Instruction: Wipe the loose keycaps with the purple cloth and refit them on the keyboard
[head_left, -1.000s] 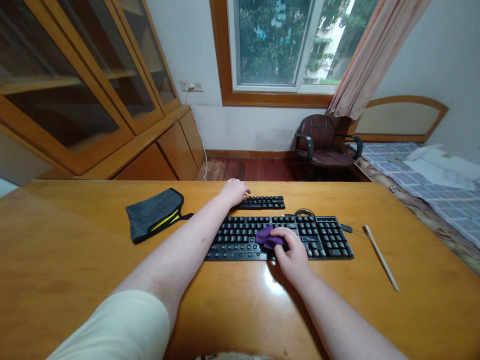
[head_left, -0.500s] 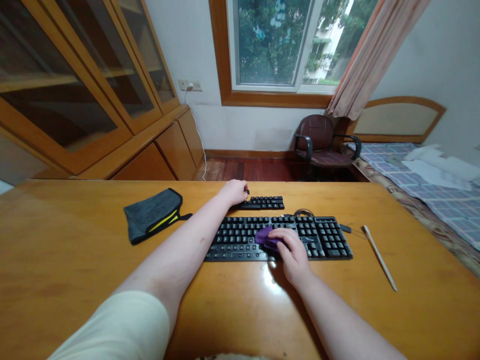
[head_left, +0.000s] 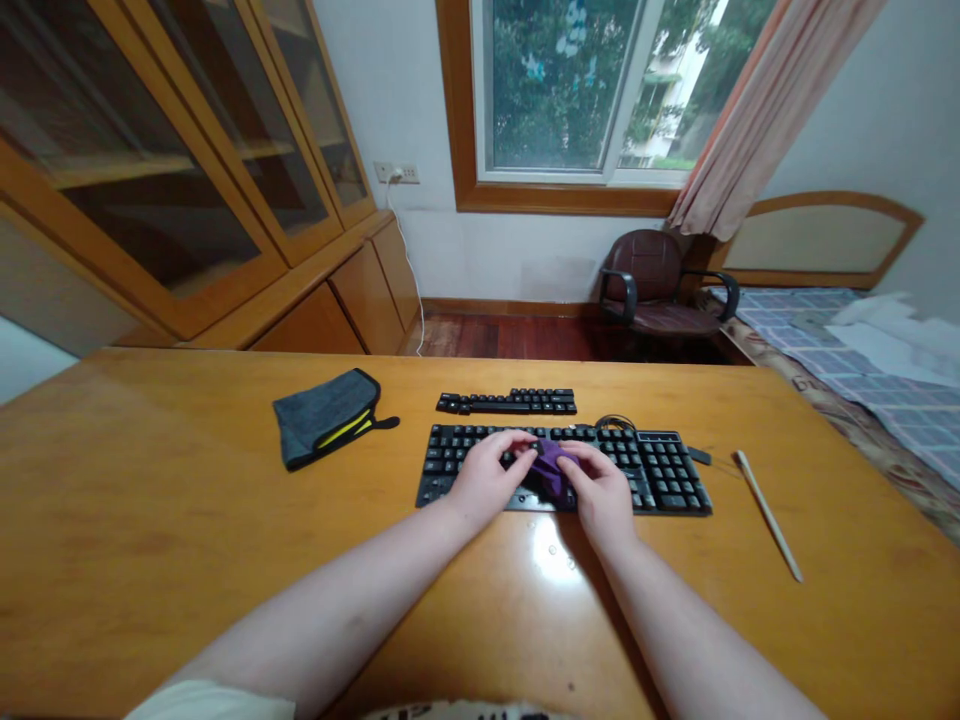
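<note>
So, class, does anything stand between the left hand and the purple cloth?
Nothing visible blocks the left hand: its fingertips are at the purple cloth, pinching a small dark piece, possibly a keycap. The right hand holds the cloth; the keyboard lies below.

cloth [head_left: 553, 470], purple; keyboard [head_left: 675, 478], black; keycaps [head_left: 544, 403], black; second cloth [head_left: 319, 415], charcoal grey, edged in black, yellow inside; stick [head_left: 769, 519], off-white to my eye; desk [head_left: 225, 540], orange-brown; chair [head_left: 643, 268], maroon with black armrests [head_left: 630, 291]; curtain [head_left: 795, 110], pale pink; bedsheet [head_left: 870, 370], blue with a light check.
</note>
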